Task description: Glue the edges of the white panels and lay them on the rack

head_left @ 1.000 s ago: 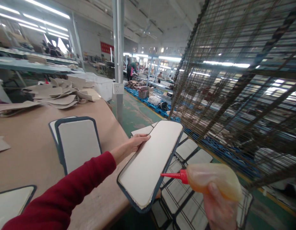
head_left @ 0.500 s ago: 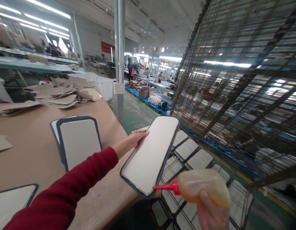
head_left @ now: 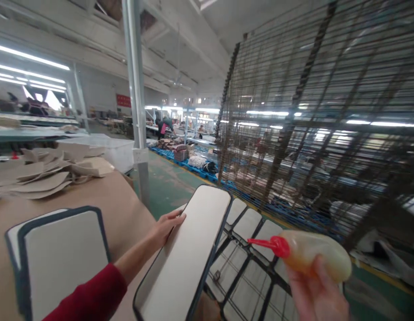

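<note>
My left hand (head_left: 168, 227) grips the left edge of a long white panel (head_left: 193, 249) with a dark rim and rounded corners, held tilted beside the table's edge. In my right hand (head_left: 316, 285) is a squeeze bottle (head_left: 317, 254) of yellowish liquid with a red nozzle, which points left. The nozzle tip is apart from the panel, to its right. Two similar dark-rimmed panels (head_left: 66, 263) overlap on the brown table (head_left: 126, 205) at the left.
Beige cut pieces (head_left: 43, 174) lie heaped on the table's far part. A metal post (head_left: 135, 89) stands beyond it. At the right rises a large wire rack (head_left: 294, 125), with more white panels (head_left: 247, 223) on its lower section. A person (head_left: 165, 127) bends in the distance.
The view has shifted right and up. The bottle's nozzle has moved away from the panel's lower corner, up and to the right. The held panel now reaches beyond the bottom of the view.
</note>
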A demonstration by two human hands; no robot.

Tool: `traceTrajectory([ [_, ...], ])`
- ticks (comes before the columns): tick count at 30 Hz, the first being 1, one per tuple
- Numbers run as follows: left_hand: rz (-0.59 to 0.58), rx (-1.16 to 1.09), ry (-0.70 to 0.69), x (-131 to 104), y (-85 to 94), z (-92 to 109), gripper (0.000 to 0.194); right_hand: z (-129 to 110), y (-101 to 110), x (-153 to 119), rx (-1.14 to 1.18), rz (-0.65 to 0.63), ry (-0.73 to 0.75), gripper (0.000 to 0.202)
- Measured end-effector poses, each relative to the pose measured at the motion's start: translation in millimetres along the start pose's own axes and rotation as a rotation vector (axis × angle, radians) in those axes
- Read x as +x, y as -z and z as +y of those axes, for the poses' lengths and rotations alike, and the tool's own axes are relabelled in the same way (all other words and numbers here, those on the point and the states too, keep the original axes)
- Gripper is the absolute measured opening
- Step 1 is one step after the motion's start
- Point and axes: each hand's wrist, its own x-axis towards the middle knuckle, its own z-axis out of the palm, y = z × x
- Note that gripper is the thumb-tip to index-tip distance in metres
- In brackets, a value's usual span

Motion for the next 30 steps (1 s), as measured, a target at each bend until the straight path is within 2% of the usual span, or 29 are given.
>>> traceTrajectory([
  [4, -0.095, 0.063, 0.008, -16, -0.5, 1, 0.065, -14, -3, 17, -0.027, -0.125, 0.309, 0.043],
  [7, -0.15, 0.113, 0.001, -28, -2.4, 6, 0.063, -25, -4, 28, -0.037, -0.138, 0.415, 0.04],
  [12, -0.142, 0.164, 0.03, -38, -3.1, 12, 0.066, -36, -6, 39, -0.058, -0.16, 0.455, 0.042],
  [18, -0.241, 0.157, 0.004, -42, -6.3, 10, 0.053, -36, -8, 44, -0.033, -0.209, 0.454, 0.051],
  [21, -0.259, 0.134, 0.013, -43, -11.6, 12, 0.051, -32, -5, 43, -0.049, -0.212, 0.457, 0.056],
  [26, -0.227, 0.065, 0.045, -43, -16.8, 11, 0.058, -22, 4, 39, -0.109, -0.195, 0.464, 0.049],
  [30, -0.267, 0.042, 0.042, -40, -15.5, 8, 0.056, -4, 17, 32, -0.18, -0.227, 0.435, 0.046],
])
